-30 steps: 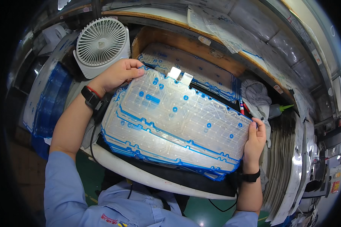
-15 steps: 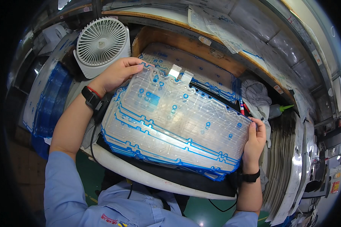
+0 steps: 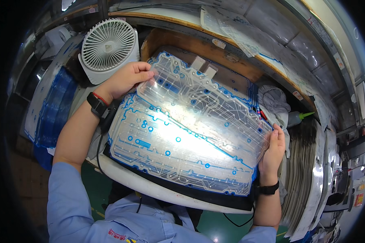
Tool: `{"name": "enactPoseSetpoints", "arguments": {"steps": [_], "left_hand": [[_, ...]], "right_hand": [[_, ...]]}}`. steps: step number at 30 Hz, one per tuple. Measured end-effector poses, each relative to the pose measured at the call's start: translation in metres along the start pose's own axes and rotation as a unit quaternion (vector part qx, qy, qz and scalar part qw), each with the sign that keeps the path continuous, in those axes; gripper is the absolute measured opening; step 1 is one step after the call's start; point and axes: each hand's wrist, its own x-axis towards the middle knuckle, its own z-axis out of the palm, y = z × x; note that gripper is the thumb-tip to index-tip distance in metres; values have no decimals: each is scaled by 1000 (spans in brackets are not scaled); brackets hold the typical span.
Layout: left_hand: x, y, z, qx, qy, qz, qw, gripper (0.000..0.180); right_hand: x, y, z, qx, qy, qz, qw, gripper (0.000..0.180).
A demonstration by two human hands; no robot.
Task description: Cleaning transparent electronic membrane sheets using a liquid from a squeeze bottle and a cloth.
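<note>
A clear circuit sheet [image 3: 215, 103] with pale printed traces, blue marks and two white tails is raised and tilted over a stack of similar sheets. My left hand [image 3: 134, 77] pinches its left edge between thumb and fingers. At its right edge my right hand [image 3: 273, 150] is closed, with the thumb on the near side. Underneath, the stack of circuit sheets [image 3: 150, 156] lies on a black mat [image 3: 166, 182]. A bright glare hides part of the printing where the held sheet meets the stack.
Behind the stack, a wooden bin [image 3: 235, 60] holds more sheets. A white fan [image 3: 109, 46] stands at the back left, beside blue-edged sheets [image 3: 56, 105]. To the right are a grey cloth [image 3: 273, 99], a green-tipped bottle [image 3: 298, 117] and a tall pile of sheets [image 3: 302, 174].
The held sheet has tipped up and away from the stack below, its far edge and tails shifting toward the bin. More of the top stacked sheet shows. Both hands have hardly moved.
</note>
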Motion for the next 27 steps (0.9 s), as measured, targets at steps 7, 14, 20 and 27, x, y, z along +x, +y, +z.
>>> {"name": "enactPoseSetpoints", "arguments": {"steps": [7,14,20,27], "left_hand": [[4,-1,-1,-88,21,13,996,16],[10,-17,-13,-75,37,124,989,17],[10,-13,-10,-81,26,136,987,18],[6,-1,2,-54,77,65,993,24]], "right_hand": [[2,4,-3,-41,-6,10,999,18],[-2,-2,-3,-39,9,-50,998,18],[1,0,-17,31,-43,-28,998,21],[-7,-9,3,-62,-40,-8,997,46]]}}
